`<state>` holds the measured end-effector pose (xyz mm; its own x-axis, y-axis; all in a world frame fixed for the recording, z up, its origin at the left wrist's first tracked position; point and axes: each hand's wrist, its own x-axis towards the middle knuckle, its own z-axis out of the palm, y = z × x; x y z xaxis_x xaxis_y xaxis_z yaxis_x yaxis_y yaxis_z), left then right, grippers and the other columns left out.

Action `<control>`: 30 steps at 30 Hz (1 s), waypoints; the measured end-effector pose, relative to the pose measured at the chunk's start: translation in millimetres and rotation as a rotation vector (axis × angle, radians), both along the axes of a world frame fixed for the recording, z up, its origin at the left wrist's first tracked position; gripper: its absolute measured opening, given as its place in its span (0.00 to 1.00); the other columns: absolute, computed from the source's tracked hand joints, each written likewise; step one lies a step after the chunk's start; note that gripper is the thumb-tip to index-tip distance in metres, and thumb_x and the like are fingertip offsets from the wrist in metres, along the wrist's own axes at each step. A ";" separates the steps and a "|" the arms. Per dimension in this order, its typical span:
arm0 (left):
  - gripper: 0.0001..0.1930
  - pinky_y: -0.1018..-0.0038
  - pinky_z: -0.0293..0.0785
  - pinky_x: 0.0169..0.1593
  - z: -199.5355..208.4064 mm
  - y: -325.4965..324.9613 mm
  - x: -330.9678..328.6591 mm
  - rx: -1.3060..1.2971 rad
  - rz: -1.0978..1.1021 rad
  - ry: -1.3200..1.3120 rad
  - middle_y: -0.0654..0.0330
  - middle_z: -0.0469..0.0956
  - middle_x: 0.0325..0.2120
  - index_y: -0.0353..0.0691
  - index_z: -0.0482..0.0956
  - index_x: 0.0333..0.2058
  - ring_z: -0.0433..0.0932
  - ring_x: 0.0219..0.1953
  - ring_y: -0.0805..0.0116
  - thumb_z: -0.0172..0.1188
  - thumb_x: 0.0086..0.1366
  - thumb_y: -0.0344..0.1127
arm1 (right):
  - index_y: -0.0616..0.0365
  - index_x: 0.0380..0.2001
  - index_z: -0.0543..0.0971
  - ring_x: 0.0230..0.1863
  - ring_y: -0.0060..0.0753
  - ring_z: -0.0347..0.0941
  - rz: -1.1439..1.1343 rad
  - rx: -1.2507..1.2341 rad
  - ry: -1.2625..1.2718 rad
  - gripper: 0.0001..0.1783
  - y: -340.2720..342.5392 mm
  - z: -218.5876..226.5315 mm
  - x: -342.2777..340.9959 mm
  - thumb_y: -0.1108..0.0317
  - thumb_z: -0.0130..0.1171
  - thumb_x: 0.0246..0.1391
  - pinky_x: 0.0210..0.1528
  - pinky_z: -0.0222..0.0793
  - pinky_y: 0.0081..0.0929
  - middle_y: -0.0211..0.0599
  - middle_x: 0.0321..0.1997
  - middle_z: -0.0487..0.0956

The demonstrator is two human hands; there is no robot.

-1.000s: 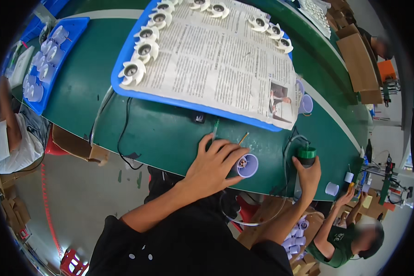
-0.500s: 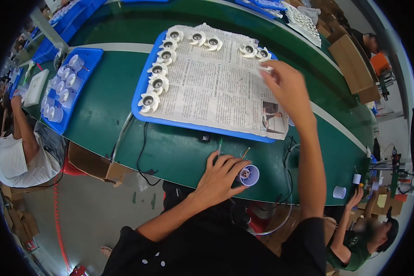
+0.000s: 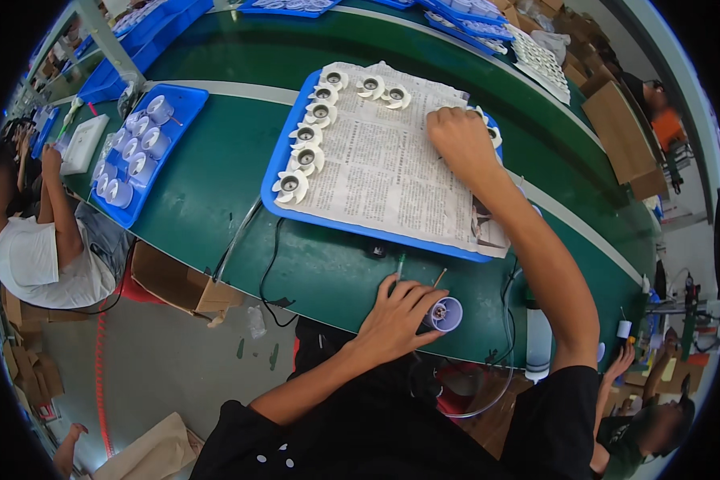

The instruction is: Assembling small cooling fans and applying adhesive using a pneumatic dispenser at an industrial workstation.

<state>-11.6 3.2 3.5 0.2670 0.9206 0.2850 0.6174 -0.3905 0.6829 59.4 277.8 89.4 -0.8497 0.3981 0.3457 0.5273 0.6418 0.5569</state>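
Since half a second ago, the right hand (image 3: 462, 138) has closed into a fist on the far right part of the blue tray (image 3: 274, 178), beside the white fan parts (image 3: 306, 134); whether it grips one I cannot tell. Nearer the body, the left hand (image 3: 396, 314) holds the small cup (image 3: 444, 314) lying at the green table (image 3: 208, 180) edge, its open mouth facing right. Cardboard boxes stand on the floor below.

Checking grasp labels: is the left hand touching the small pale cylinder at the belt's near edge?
Touching. The head view shows the left hand with fingers wrapped against the pale cylinder, no gap between them.
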 end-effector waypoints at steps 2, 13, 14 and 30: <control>0.34 0.52 0.50 0.67 -0.4 0.5 1.5 0.000 -0.015 -0.009 0.60 0.73 0.51 0.45 0.71 0.58 0.67 0.58 0.61 0.70 0.54 0.48 | 0.59 0.28 0.78 0.34 0.33 0.78 0.169 -0.041 -0.072 0.04 -12.5 5.2 17.4 0.72 0.59 0.45 0.35 0.73 0.29 0.36 0.28 0.78; 0.34 0.52 0.49 0.67 0.9 0.2 0.2 -0.026 -0.001 0.016 0.59 0.73 0.50 0.45 0.71 0.58 0.66 0.58 0.60 0.70 0.54 0.48 | 0.59 0.38 0.77 0.32 0.24 0.72 0.501 -0.084 -0.145 0.13 -58.1 19.8 63.1 0.69 0.60 0.45 0.33 0.66 0.24 0.27 0.28 0.73; 0.34 0.52 0.49 0.67 0.6 0.4 1.0 -0.022 -0.002 0.011 0.59 0.73 0.50 0.45 0.71 0.58 0.67 0.58 0.60 0.70 0.54 0.48 | 0.59 0.38 0.77 0.32 0.24 0.72 0.504 -0.085 -0.144 0.13 -58.2 20.4 63.3 0.69 0.60 0.45 0.33 0.66 0.24 0.27 0.28 0.73; 0.33 0.52 0.49 0.67 2.1 0.4 1.5 -0.016 0.004 0.010 0.59 0.73 0.50 0.45 0.71 0.57 0.66 0.57 0.60 0.70 0.54 0.49 | 0.61 0.40 0.77 0.32 0.28 0.76 0.364 -0.171 -0.054 0.14 -64.3 15.7 42.3 0.71 0.59 0.47 0.33 0.70 0.25 0.32 0.28 0.75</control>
<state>-10.2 3.7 5.6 0.2661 0.9262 0.2673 0.6257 -0.3769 0.6830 101.7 213.5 105.1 -0.9608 0.1163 0.2517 0.2218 0.8670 0.4462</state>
